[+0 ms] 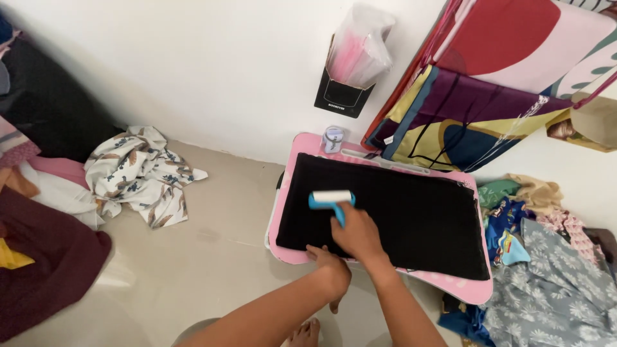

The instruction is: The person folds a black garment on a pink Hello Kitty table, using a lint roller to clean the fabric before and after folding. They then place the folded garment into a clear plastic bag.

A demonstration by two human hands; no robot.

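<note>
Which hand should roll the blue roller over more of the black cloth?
Probably the right hand: it already grips the lint roller by its blue handle on the black cloth. The left hand presses the cloth's near edge on the pink table.

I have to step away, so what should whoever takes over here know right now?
Right hand: grips the blue handle of a lint roller, roller head resting on the black cloth.
Left hand: presses flat on the cloth's near edge.
The cloth lies spread over a pink lap desk on the floor.
Done: cannot tell how much is rolled; no lint shows.
Left: probably the far and right parts of the cloth.
</note>
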